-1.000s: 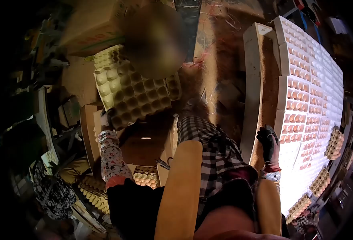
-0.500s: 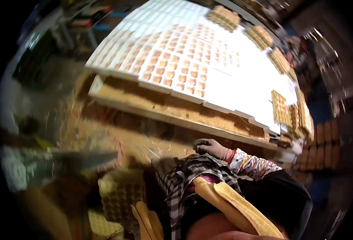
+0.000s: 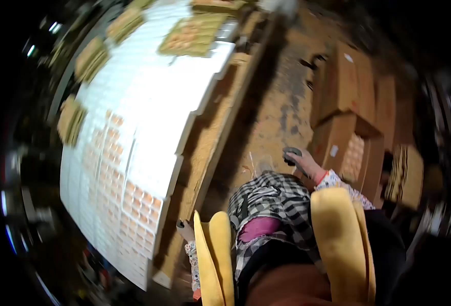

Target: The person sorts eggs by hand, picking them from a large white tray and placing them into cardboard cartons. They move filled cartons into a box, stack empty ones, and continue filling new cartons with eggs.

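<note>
My right hand (image 3: 306, 163), in a pale glove with dark grey fingertips, hovers over the floor to the left of an opened cardboard box (image 3: 333, 137). Its fingers are loosely bent and a little apart, with nothing visible in them. Inside that box, a tray of eggs (image 3: 353, 155) shows. My left hand (image 3: 185, 230) is low beside the wooden edge (image 3: 205, 186) of the long table. A yellow padded strap (image 3: 215, 255) partly covers the left arm, and the left fingers are too small and dark to read. White egg trays (image 3: 143, 199) filled with eggs lie on the table.
A pulp tray with eggs (image 3: 192, 34) rests at the table's far end. Stacked pulp trays (image 3: 91, 58) line its left side. Further cardboard boxes (image 3: 350, 81) and folded cardboard (image 3: 406, 176) stand at the right. Brown, littered floor (image 3: 276, 109) lies between table and boxes.
My view has swung to the right, bringing the boxes into sight and the table to the left. My left hand has come into view. My right hand is now nearer the boxes.
</note>
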Tool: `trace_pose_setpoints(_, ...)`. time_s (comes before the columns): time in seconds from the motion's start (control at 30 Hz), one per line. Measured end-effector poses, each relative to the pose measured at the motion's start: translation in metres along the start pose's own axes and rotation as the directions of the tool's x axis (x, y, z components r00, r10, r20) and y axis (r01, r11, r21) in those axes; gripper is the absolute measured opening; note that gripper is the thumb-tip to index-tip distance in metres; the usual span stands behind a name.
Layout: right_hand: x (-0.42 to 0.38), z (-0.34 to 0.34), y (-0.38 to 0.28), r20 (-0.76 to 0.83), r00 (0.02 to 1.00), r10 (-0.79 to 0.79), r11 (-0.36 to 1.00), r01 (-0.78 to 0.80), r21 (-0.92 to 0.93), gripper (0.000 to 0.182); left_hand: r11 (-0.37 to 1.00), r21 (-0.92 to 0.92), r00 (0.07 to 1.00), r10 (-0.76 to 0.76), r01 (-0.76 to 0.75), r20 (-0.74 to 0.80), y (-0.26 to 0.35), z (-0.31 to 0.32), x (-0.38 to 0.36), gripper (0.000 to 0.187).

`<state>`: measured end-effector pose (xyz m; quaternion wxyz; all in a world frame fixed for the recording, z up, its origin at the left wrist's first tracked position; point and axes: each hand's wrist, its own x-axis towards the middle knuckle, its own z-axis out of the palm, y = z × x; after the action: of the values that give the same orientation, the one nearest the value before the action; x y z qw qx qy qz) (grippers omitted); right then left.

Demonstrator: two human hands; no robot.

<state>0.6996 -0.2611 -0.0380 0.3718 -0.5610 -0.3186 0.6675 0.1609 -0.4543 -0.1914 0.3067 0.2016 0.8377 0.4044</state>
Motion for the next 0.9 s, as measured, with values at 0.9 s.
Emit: trace_pose_setpoints(0.9, -0.104, -0.408, 0.193, -0.724, 0.689, -0.023, 0.876, -0.335, -0.348, 0.072, 0.848, 0.517, 0.627, -0.465, 0.113, 0.625, 0.119, 0.670, -0.399, 0.056)
